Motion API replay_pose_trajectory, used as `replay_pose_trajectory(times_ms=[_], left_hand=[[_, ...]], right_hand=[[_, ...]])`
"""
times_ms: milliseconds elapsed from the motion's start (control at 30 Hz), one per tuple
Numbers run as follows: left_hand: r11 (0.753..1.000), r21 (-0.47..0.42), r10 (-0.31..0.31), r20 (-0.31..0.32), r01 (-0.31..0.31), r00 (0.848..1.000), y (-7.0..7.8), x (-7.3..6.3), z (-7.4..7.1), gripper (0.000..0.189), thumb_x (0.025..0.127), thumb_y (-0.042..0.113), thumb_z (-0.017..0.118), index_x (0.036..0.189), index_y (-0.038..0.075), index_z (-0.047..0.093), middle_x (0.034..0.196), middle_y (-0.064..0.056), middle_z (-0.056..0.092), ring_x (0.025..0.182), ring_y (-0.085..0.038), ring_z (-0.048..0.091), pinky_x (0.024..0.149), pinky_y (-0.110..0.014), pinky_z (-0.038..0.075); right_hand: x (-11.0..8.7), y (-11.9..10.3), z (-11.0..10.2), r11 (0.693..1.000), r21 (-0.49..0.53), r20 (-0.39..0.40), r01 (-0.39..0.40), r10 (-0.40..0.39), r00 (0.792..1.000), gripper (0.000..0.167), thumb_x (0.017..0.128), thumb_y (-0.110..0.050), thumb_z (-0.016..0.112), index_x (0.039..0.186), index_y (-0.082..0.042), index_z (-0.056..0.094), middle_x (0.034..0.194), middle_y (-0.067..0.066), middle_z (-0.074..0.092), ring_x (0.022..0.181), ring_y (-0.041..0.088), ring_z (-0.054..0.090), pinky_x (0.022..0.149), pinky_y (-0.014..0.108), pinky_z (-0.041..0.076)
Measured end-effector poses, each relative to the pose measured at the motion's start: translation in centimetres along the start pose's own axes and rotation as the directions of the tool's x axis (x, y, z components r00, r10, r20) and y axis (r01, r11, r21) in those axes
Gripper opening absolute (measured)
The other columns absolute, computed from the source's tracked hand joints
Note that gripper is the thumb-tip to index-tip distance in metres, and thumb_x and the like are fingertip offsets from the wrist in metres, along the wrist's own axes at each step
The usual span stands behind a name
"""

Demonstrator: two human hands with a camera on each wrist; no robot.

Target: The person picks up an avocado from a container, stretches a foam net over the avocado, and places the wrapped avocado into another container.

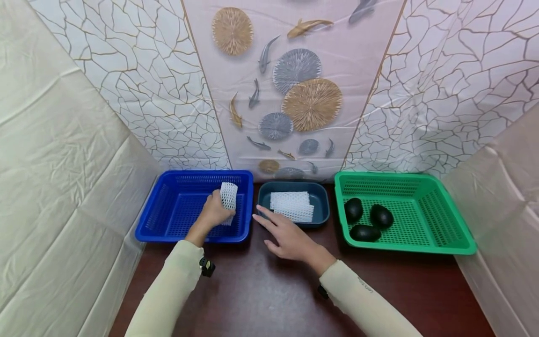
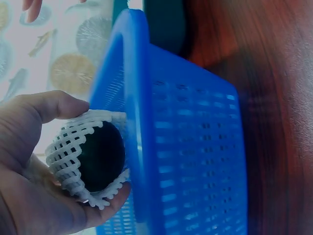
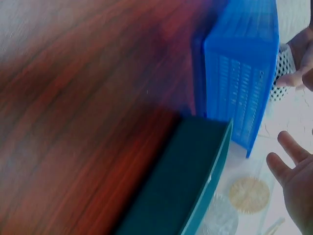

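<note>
My left hand (image 1: 214,210) grips a white foam net sleeve (image 1: 229,195) over the right part of the blue basket (image 1: 189,239). A dark, smooth avocado (image 2: 103,156) sits inside that sleeve, visible through its open end in the left wrist view. Thumb and fingers curl round the netting, close to the basket's rim. My right hand (image 1: 290,238) holds nothing; its fingers are spread at the near left corner of a dark teal tray (image 1: 323,206). Flat white foam nets (image 1: 290,200) lie in that tray, partly overlapping.
A green basket (image 1: 414,248) stands on the right with three dark avocados (image 1: 381,216) at its left end. The tray sits between the two baskets on a dark red-brown wooden table (image 1: 261,290). Patterned cloth walls (image 1: 177,93) rise behind and at both sides.
</note>
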State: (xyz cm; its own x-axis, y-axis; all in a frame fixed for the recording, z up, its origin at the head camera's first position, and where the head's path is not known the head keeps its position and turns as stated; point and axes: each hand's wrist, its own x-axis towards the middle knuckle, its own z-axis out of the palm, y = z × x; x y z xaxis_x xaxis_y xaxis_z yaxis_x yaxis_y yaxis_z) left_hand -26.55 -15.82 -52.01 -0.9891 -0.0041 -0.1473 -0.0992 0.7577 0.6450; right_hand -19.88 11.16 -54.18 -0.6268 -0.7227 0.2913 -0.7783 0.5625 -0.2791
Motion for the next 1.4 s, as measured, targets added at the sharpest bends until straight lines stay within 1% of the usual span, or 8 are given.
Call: replay_pose_trajectory(times_ms=[233, 400, 467, 667, 867, 1100, 1300, 1400], left_hand=[[0.998, 0.052, -0.048, 0.065, 0.045, 0.997, -1.1, 1.1, 1.1, 0.086, 0.085, 0.019, 0.08, 0.149, -0.011, 0.031, 0.13, -0.035, 0.054, 0.117, -0.047, 0.061, 0.096, -0.056, 0.054], [0.993, 0.084, -0.092, 0.102, 0.084, 0.991, -1.1, 1.4, 1.6, 0.086, 0.085, 0.02, 0.081, 0.147, -0.013, 0.033, 0.131, -0.036, 0.055, 0.119, -0.047, 0.061, 0.099, -0.057, 0.053], [0.99, 0.089, -0.115, 0.112, 0.105, 0.987, -1.0, 1.5, 1.7, 0.085, 0.085, 0.021, 0.082, 0.146, -0.013, 0.033, 0.131, -0.035, 0.056, 0.119, -0.046, 0.061, 0.099, -0.056, 0.053], [0.986, 0.1, -0.146, 0.147, 0.132, 0.978, -0.9, 1.5, 2.2, 0.088, 0.086, 0.024, 0.081, 0.148, -0.014, 0.031, 0.134, -0.036, 0.057, 0.122, -0.046, 0.061, 0.103, -0.055, 0.05], [0.981, 0.102, -0.181, 0.186, 0.164, 0.966, -1.1, 1.4, 2.7, 0.089, 0.087, 0.026, 0.08, 0.15, -0.013, 0.03, 0.136, -0.035, 0.056, 0.126, -0.045, 0.058, 0.106, -0.055, 0.048], [0.983, 0.086, -0.177, 0.212, 0.162, 0.961, -1.7, 1.5, 3.1, 0.087, 0.088, 0.027, 0.079, 0.149, -0.012, 0.032, 0.137, -0.034, 0.055, 0.126, -0.045, 0.057, 0.106, -0.055, 0.048], [0.983, 0.099, -0.175, 0.232, 0.156, 0.957, -1.7, 1.6, 3.5, 0.087, 0.087, 0.027, 0.079, 0.149, -0.013, 0.033, 0.137, -0.035, 0.055, 0.127, -0.045, 0.057, 0.106, -0.055, 0.048], [0.983, 0.102, -0.171, 0.235, 0.151, 0.957, -1.6, 1.6, 3.6, 0.085, 0.087, 0.027, 0.08, 0.147, -0.013, 0.034, 0.136, -0.035, 0.056, 0.126, -0.045, 0.057, 0.106, -0.054, 0.049]], right_hand=[[0.9, -0.8, 2.2, 1.0, 0.021, 0.085, 0.016, -0.017, 0.996, 0.082, 0.096, -0.024, 0.069, 0.165, -0.02, 0.026, 0.173, 0.009, 0.02, 0.143, 0.024, 0.049, 0.11, 0.045, 0.048], [0.9, -0.9, 3.2, 1.0, 0.027, 0.139, 0.005, -0.009, 0.99, 0.082, 0.097, -0.024, 0.069, 0.165, -0.022, 0.025, 0.174, 0.004, 0.014, 0.135, 0.024, 0.055, 0.103, 0.044, 0.052], [0.8, -0.9, 3.5, 1.0, 0.028, 0.162, -0.001, -0.004, 0.987, 0.081, 0.097, -0.025, 0.069, 0.165, -0.023, 0.025, 0.175, 0.002, 0.012, 0.136, 0.023, 0.054, 0.104, 0.043, 0.052], [0.7, -0.8, 4.0, 1.0, 0.031, 0.211, 0.0, -0.007, 0.977, 0.078, 0.098, -0.024, 0.068, 0.164, -0.02, 0.028, 0.174, 0.007, 0.016, 0.134, 0.023, 0.055, 0.106, 0.044, 0.051], [0.6, -0.9, 4.4, 0.999, 0.038, 0.208, 0.007, -0.015, 0.978, 0.078, 0.097, -0.023, 0.068, 0.164, -0.02, 0.029, 0.173, 0.007, 0.016, 0.133, 0.023, 0.055, 0.106, 0.044, 0.05], [0.6, -0.8, 4.6, 0.998, 0.059, 0.221, 0.007, -0.02, 0.975, 0.08, 0.097, -0.023, 0.069, 0.165, -0.02, 0.026, 0.174, 0.007, 0.013, 0.137, 0.024, 0.053, 0.106, 0.045, 0.05], [0.6, -0.7, 4.6, 0.997, 0.073, 0.246, -0.008, -0.011, 0.969, 0.085, 0.097, -0.024, 0.069, 0.166, -0.024, 0.02, 0.175, 0.005, 0.008, 0.125, 0.021, 0.06, 0.1, 0.041, 0.053], [0.6, -0.7, 4.6, 0.995, 0.093, 0.266, -0.026, 0.001, 0.964, 0.086, 0.098, -0.025, 0.068, 0.167, -0.026, 0.017, 0.175, 0.001, 0.003, 0.131, 0.021, 0.057, 0.1, 0.039, 0.054]])
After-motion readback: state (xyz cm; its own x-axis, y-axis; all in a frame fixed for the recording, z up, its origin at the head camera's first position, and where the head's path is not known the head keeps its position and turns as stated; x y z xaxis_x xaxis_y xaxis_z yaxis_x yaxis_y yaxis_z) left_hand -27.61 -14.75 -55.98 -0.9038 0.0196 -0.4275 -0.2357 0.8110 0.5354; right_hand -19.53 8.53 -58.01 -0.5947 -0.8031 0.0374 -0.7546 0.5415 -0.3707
